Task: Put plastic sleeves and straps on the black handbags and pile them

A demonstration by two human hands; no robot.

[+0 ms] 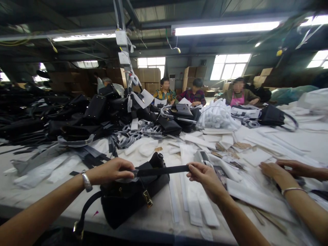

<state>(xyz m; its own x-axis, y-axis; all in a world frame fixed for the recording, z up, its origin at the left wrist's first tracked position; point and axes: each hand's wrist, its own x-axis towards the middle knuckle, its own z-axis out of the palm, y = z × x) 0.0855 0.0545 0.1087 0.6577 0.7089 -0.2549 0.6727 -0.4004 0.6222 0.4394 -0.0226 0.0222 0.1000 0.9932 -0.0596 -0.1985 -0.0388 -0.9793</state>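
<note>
My left hand (pixel 111 171) and my right hand (pixel 203 177) hold a black strap (pixel 161 170) stretched level between them, each hand pinching one end. The left end of the strap is partly in a clear plastic sleeve. Under the strap a black handbag (pixel 128 200) with a gold clasp lies on the work table (pixel 159 218), its carry strap hanging over the near edge. A silver bracelet is on my left wrist.
A co-worker's hands (pixel 284 171) rest on white paper pieces at the right. Piles of black handbags (pixel 84 112) fill the left and middle, with white wrapping strips (pixel 217 116) scattered about. Three people sit across the table at the back.
</note>
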